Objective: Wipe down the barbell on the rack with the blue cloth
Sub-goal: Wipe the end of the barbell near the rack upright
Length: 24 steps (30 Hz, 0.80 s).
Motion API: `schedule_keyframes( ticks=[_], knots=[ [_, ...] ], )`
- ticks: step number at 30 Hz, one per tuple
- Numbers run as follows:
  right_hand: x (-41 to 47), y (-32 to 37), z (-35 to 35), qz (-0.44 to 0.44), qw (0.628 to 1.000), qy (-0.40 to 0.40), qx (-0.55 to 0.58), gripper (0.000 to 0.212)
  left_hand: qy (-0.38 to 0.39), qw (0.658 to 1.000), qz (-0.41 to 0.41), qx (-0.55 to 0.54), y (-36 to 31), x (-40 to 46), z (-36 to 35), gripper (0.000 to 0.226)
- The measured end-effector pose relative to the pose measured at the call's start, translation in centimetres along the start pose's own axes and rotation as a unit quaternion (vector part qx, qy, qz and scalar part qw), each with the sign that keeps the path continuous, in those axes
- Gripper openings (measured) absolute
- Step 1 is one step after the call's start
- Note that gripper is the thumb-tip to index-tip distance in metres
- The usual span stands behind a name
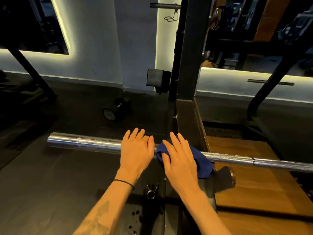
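1. The wiping looks underway: the right hand [179, 160] lies flat with straight fingers, pressing the blue cloth [201, 164] onto the barbell [84, 143] just where the shaft meets the sleeve, beside the rack upright [188, 65].
2. The left hand [136, 150] rests with its grip open on the chrome sleeve, holding nothing, seemingly steadying the bar.
3. Next, I judge, the cloth needs wrapping round the shaft and sliding along the knurled length to the right, with the bar kept from rolling.
4. Below lie a dark rubber floor [42, 184] and a wooden platform [254, 189]; a dumbbell [115, 109] and a spring collar [151, 192] sit on the floor, and lit mirrors line the wall.
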State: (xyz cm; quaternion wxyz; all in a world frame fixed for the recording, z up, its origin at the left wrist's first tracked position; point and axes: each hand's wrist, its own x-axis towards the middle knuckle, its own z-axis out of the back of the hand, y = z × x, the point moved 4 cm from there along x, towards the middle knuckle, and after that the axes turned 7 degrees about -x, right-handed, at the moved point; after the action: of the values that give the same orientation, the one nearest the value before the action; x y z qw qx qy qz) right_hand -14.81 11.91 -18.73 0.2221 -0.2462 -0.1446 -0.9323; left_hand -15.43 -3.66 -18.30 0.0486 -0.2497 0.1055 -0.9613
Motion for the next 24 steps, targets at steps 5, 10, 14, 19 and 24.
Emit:
schedule_keyframes(
  ticks=[5,10,14,19,24],
  knots=[
    [-2.7,-3.5,1.7,-0.063,0.997,-0.033,0.026,0.051,-0.006,1.0,-0.019,-0.006,0.3,-1.0,0.7,0.051],
    [0.8,-2.6,1.0,-0.249,0.968,0.011,0.007,0.042,-0.002,1.0,0.008,0.004,0.2,-0.9,0.4,0.054],
    [0.4,1.0,0.5,-0.122,0.992,-0.029,0.013,0.053,0.018,1.0,0.025,0.004,0.3,-0.3,0.0,0.063],
    [-2.0,-1.0,1.1,0.069,0.997,-0.008,-0.046,0.055,-0.001,1.0,0.02,0.004,0.3,-0.1,0.3,0.059],
    [2.9,-1.0,1.0,-0.137,0.99,0.032,0.016,0.034,0.0,1.0,0.011,0.011,0.4,-0.5,0.2,0.06]
  ],
)
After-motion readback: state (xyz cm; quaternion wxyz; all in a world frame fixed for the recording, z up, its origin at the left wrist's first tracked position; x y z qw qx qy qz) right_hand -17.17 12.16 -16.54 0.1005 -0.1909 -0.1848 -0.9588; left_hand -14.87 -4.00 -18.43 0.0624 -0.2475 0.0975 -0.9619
